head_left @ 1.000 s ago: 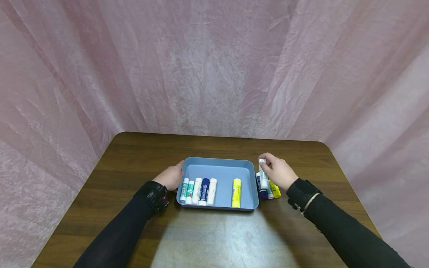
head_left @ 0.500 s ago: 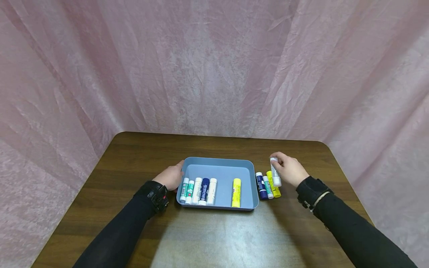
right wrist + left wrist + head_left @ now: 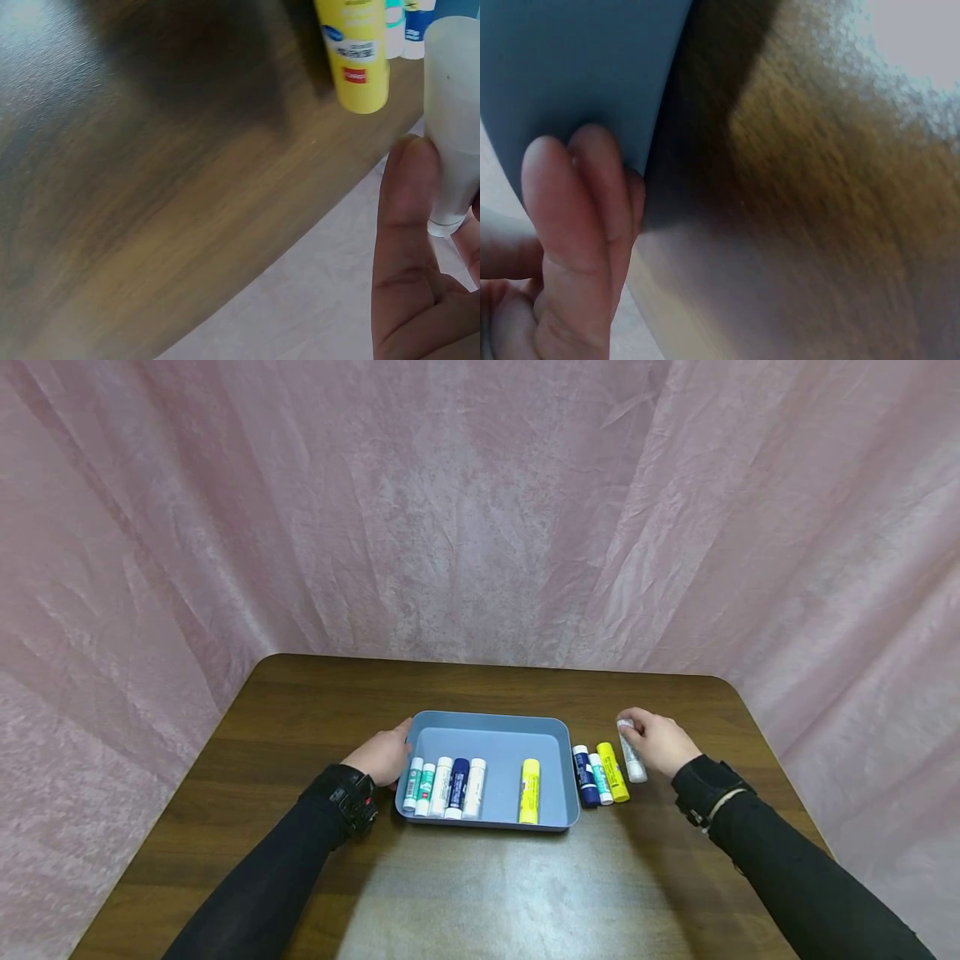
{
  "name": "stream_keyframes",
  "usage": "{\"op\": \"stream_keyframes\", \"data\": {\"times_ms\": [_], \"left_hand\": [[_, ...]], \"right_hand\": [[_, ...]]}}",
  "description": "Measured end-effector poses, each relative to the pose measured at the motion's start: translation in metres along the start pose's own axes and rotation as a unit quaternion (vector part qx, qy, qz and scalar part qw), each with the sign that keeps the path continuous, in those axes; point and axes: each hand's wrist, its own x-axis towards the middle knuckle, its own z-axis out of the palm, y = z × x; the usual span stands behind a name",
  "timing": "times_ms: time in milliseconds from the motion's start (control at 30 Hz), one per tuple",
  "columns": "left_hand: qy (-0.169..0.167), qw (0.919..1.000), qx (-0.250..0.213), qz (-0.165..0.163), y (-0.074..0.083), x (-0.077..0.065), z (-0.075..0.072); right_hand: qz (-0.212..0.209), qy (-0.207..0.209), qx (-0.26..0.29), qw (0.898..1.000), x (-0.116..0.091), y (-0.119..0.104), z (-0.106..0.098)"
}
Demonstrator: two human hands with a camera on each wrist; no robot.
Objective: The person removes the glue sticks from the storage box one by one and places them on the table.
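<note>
In the head view my left hand [image 3: 381, 756] rests against the left side of a blue-grey tray [image 3: 498, 723]. The left wrist view shows its fingers [image 3: 566, 202] fairly straight, touching the tray's outer wall [image 3: 570, 67]. My right hand [image 3: 660, 743] pinches a white glue stick [image 3: 633, 762] by its far end, right of the tray. Up close in the right wrist view, the thumb lies along the white glue stick [image 3: 454, 112]; the other fingers are mostly cut off. Just left of it lie a yellow glue stick [image 3: 612, 772], a small green-and-white one [image 3: 600, 778] and a dark blue one [image 3: 585, 777].
Inside the tray, several glue sticks lie side by side at the left, among them a dark blue one [image 3: 457, 789]. A yellow glue stick [image 3: 528, 792] lies apart at the tray's right. The wooden table [image 3: 480, 893] ends before a pink curtain [image 3: 480, 527].
My right hand has carried the white glue stick rightward, from above the row beside the tray to the right of the yellow one, and lowered it. The left hand and tray have not moved.
</note>
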Motion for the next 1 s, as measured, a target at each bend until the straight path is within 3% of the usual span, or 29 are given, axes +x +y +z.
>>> {"op": "stream_keyframes", "data": {"times_ms": [333, 733, 1000], "left_hand": [[-0.001, 1.0000, -0.009, -0.001, 0.003, -0.006, -0.001], [-0.002, 1.0000, -0.005, -0.008, 0.003, -0.004, -0.001], [0.001, 1.0000, -0.005, -0.005, 0.002, -0.003, -0.001]], "right_hand": [[0.035, -0.036, -0.009, 0.999, 0.006, 0.014, 0.010], [0.023, -0.041, -0.034, 0.998, 0.007, 0.020, 0.025], [0.039, -0.059, -0.035, 0.997, 0.008, 0.017, 0.029]]}}
